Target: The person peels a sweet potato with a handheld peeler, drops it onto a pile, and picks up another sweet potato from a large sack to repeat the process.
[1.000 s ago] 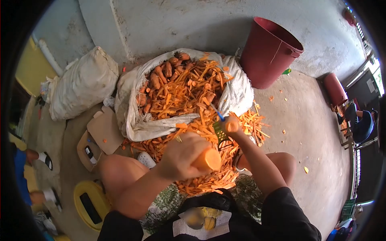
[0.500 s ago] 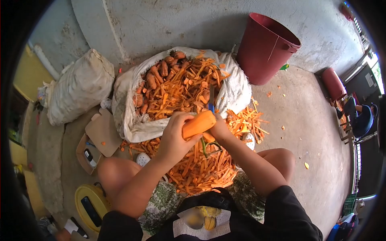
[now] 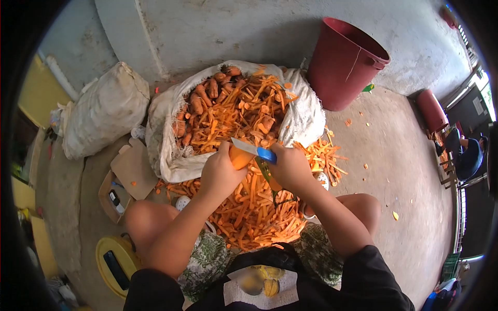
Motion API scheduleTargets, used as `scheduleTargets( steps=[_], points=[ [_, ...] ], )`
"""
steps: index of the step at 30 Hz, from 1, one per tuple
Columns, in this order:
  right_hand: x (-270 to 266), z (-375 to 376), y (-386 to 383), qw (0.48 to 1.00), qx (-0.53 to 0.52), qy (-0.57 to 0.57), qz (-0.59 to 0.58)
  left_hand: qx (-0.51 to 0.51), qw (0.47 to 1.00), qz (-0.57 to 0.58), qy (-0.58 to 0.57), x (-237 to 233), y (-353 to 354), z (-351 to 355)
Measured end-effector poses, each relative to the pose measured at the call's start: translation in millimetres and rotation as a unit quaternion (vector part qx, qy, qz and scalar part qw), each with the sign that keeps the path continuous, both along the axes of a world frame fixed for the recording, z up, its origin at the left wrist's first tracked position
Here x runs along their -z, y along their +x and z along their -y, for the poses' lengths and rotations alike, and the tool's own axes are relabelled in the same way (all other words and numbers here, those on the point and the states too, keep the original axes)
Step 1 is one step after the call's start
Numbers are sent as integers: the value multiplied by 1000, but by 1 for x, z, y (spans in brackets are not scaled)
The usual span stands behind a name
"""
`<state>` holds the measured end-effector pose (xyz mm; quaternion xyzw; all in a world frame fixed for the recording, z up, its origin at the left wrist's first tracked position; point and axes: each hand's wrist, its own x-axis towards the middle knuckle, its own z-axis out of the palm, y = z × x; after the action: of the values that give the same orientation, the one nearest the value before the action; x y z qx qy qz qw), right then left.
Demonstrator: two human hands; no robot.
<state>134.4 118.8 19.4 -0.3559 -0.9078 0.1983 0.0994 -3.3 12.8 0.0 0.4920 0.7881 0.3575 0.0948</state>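
My left hand (image 3: 220, 168) is wrapped round a peeled orange carrot (image 3: 239, 157), whose lower part is hidden by the fingers. In my right hand (image 3: 290, 166) is a knife with a blue handle (image 3: 266, 155); its blade (image 3: 244, 146) lies across the top of the carrot, pointing left. A green and black strap-like item (image 3: 274, 189) hangs below my right hand. Beneath both hands is a heap of orange peelings (image 3: 254, 212). Just beyond them, a white sack (image 3: 181, 168) stands open with unpeeled carrots (image 3: 196, 103) and peelings inside.
A tall dark red bin (image 3: 337, 67) stands behind at the right, against the wall. At the left are a full white sack (image 3: 106, 111), a cardboard box (image 3: 136, 173) and a yellow lid (image 3: 109, 274) with a phone on it. A seated person (image 3: 469, 158) is at the far right.
The knife blade has swung from pointing away to lying across the carrot. The carrot has tilted and is more covered by my left hand, which has moved slightly left.
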Motion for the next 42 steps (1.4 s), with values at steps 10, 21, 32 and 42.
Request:
scheduleTargets(
  steps=[10,21,32,42],
  points=[
    [10,11,-2,999,33,24,15,-16,999,-13,29,-1,-5,-3],
    [-1,10,-4,993,-6,-117,-23,23,992,23,120,3,-10,-6],
    [8,-3,-1,985,-14,-162,-58,133,967,100,194,-1,-7,-4],
    [55,-49,0,927,73,-360,-71,298,896,304,125,0,-7,3]
  ],
)
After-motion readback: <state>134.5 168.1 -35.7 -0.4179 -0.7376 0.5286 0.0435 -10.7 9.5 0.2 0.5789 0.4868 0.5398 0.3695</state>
